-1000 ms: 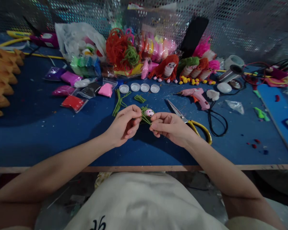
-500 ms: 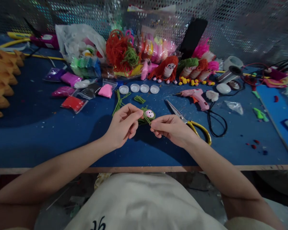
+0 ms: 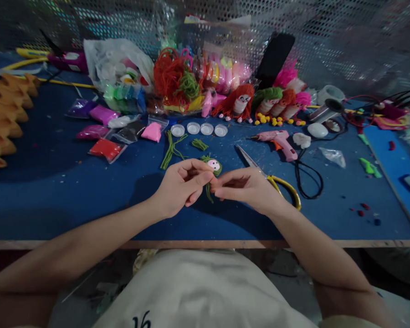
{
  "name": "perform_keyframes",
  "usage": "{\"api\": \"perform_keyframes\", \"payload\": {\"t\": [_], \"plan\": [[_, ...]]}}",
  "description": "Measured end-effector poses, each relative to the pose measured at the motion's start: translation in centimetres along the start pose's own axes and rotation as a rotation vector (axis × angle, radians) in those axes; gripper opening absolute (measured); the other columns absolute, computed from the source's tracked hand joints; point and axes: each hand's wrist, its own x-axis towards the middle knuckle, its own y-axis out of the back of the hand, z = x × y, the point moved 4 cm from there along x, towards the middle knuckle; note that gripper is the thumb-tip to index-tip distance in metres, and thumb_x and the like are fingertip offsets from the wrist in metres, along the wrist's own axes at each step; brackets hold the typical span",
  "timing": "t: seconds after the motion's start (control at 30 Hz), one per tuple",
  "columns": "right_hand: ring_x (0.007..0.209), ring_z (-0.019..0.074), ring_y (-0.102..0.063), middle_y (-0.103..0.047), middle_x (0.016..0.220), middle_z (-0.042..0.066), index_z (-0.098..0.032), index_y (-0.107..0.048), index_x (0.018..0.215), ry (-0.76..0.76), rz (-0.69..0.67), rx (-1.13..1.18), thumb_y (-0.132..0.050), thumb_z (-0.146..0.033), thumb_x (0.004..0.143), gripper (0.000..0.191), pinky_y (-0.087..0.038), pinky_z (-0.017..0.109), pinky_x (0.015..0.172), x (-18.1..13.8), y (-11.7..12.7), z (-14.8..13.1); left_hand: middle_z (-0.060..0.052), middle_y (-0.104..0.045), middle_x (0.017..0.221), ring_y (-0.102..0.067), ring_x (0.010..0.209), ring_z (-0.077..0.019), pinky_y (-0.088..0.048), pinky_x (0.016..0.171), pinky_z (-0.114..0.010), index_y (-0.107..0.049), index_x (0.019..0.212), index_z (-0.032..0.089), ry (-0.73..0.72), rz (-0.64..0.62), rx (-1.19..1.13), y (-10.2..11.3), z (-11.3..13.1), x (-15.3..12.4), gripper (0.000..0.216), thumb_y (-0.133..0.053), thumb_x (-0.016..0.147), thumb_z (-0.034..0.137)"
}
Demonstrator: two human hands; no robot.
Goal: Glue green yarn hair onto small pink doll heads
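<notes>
A small doll head [image 3: 213, 164] with a white face, dark eyes and green yarn hair shows just above my fingertips. My left hand [image 3: 181, 187] is closed in a pinch at its lower edge, and green yarn [image 3: 209, 194] hangs below the fingers. Close against it, my right hand [image 3: 248, 187] is also closed, thumb and fingers on the yarn by the head; the grip itself is partly hidden. Beyond the hands lie a short bundle of green yarn [image 3: 200, 144] and longer green strands [image 3: 171, 150]. Yellow-handled scissors [image 3: 268, 176] rest beside my right hand.
A pink glue gun [image 3: 276, 142] with a black cord lies behind the scissors. Several white caps [image 3: 207, 129] form a row. Finished yarn-haired dolls [image 3: 241, 102] stand at the back. Coloured clay packets [image 3: 107, 149] lie left; an orange egg tray [image 3: 7, 118] sits farther left.
My hands have come closer together, the left fingertips moving right and down to meet the right. The yarn that stretched between them now hangs below the doll head.
</notes>
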Motion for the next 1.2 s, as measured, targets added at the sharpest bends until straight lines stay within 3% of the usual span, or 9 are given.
{"api": "perform_keyframes", "payload": {"t": [0.1, 0.2, 0.3, 0.57, 0.8, 0.9, 1.03, 1.13, 1.2], "plan": [[0.079, 0.0175, -0.069, -0.078, 0.089, 0.005, -0.025, -0.082, 0.091, 0.228, 0.134, -0.173, -0.084, -0.035, 0.078, 0.016, -0.055, 0.033, 0.075, -0.4, 1.0, -2.0, 0.004, -0.072, 0.069, -0.042, 0.029, -0.0014, -0.031, 0.028, -0.012, -0.051, 0.098, 0.02, 0.03, -0.102, 0.002, -0.3, -0.1, -0.1, 0.044, -0.086, 0.077, 0.037], [0.083, 0.0184, -0.069, -0.078, 0.095, 0.005, -0.029, -0.082, 0.1, 0.378, 0.069, -0.277, -0.079, -0.031, 0.084, 0.017, -0.055, 0.034, 0.078, -0.7, 0.9, -2.9, 0.007, -0.073, 0.07, -0.043, 0.029, -0.0023, -0.032, 0.028, -0.011, -0.041, 0.105, 0.025, 0.035, -0.17, -0.009, -0.6, -0.1, -0.2, 0.05, -0.084, 0.08, 0.034], [0.084, 0.0199, -0.069, -0.078, 0.093, 0.005, -0.03, -0.082, 0.104, 0.388, -0.004, -0.288, -0.078, -0.03, 0.085, 0.019, -0.055, 0.036, 0.079, -0.7, 0.8, -2.6, 0.009, -0.072, 0.069, -0.041, 0.029, -0.0016, -0.031, 0.028, -0.01, -0.039, 0.103, 0.025, 0.049, -0.195, -0.005, -0.8, -0.1, -0.2, 0.052, -0.084, 0.079, 0.034], [0.076, 0.0186, -0.067, -0.076, 0.084, 0.005, -0.025, -0.081, 0.085, 0.313, -0.001, -0.279, -0.077, -0.036, 0.086, 0.012, -0.053, 0.036, 0.076, -0.4, 0.8, -2.0, 0.006, -0.073, 0.071, -0.042, 0.029, -0.0017, -0.03, 0.029, -0.012, -0.04, 0.103, 0.025, 0.106, -0.227, 0.068, -0.7, -0.4, -0.1, 0.051, -0.083, 0.079, 0.037], [0.079, 0.0168, -0.063, -0.072, 0.086, 0.004, -0.023, -0.071, 0.086, 0.417, 0.054, -0.578, -0.06, -0.039, 0.098, 0.022, -0.05, 0.033, 0.079, -0.6, 0.5, -2.5, 0.0, -0.075, 0.081, -0.044, 0.035, -0.0014, -0.032, 0.033, -0.015, -0.057, 0.118, 0.018, 0.181, -0.128, 0.155, -0.4, -0.5, 0.1, 0.043, -0.078, 0.083, 0.031], [0.08, 0.0182, -0.063, -0.072, 0.085, 0.005, -0.024, -0.069, 0.085, 0.472, 0.075, -0.635, -0.058, -0.038, 0.099, 0.023, -0.05, 0.034, 0.08, -0.7, 0.3, -2.9, -0.001, -0.072, 0.072, -0.041, 0.036, -0.0017, -0.031, 0.035, -0.017, -0.07, 0.101, 0.014, 0.188, -0.113, 0.216, -0.1, -0.6, 0.2, 0.026, -0.077, 0.082, 0.03], [0.081, 0.0193, -0.064, -0.072, 0.085, 0.005, -0.025, -0.07, 0.087, 0.49, 0.136, -0.64, -0.061, -0.037, 0.097, 0.018, -0.049, 0.034, 0.079, -0.6, 0.7, -2.8, 0.004, -0.057, 0.052, -0.04, 0.038, -0.005, -0.03, 0.038, -0.019, -0.073, 0.082, 0.015, 0.125, -0.123, 0.358, 0.3, -0.1, 0.4, 0.02, -0.074, 0.084, 0.034], [0.083, 0.0192, -0.064, -0.073, 0.092, 0.005, -0.024, -0.07, 0.096, 0.44, 0.321, -0.631, -0.062, -0.037, 0.096, 0.015, -0.05, 0.034, 0.079, -0.2, 2.1, -2.3, -0.001, -0.068, 0.072, -0.05, 0.05, -0.0072, -0.038, 0.047, -0.02, -0.07, 0.085, 0.016, -0.04, -0.044, 0.488, 0.8, 1.2, 0.9, 0.018, -0.069, 0.087, 0.034], [0.088, 0.0213, -0.065, -0.072, 0.099, 0.007, -0.022, -0.069, 0.105, 0.398, 0.375, -0.702, -0.068, -0.038, 0.091, 0.021, -0.05, 0.036, 0.082, 0.4, 2.6, -1.6, -0.002, -0.069, 0.079, -0.055, 0.062, -0.0099, -0.041, 0.056, -0.021, -0.069, 0.087, 0.017, -0.192, 0.062, 0.637, 1.4, 2.2, 1.2, 0.017, -0.066, 0.09, 0.033]]}}
